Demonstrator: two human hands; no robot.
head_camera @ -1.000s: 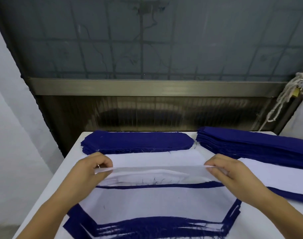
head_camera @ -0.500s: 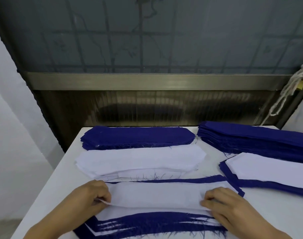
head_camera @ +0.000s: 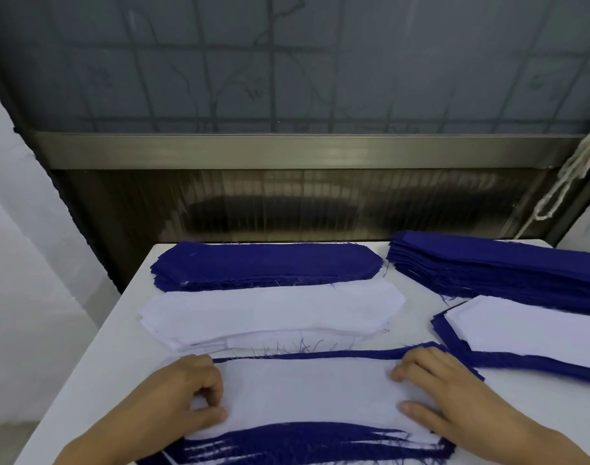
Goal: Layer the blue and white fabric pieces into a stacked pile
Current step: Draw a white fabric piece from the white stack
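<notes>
A white fabric piece (head_camera: pixel 307 391) lies on top of the near layered pile (head_camera: pixel 320 444), whose blue and white edges fan out toward me. My left hand (head_camera: pixel 186 394) has curled fingers and pinches the piece's left end between thumb and fingers. My right hand (head_camera: pixel 444 394) lies on the right end with its fingers stretched flat on the cloth. Beyond the pile sits a stack of white pieces (head_camera: pixel 270 310), and behind that a stack of blue pieces (head_camera: pixel 263 263).
A taller blue stack (head_camera: pixel 505 266) lies at the back right, with another white-on-blue layered pile (head_camera: pixel 528 333) in front of it. The white table (head_camera: pixel 85 380) ends at left beside a white wall. A knotted rope (head_camera: pixel 568 172) hangs at far right by the window.
Both hands brought the white piece from above the white stack down onto the near pile. My right hand went from pinching its end to lying flat on it.
</notes>
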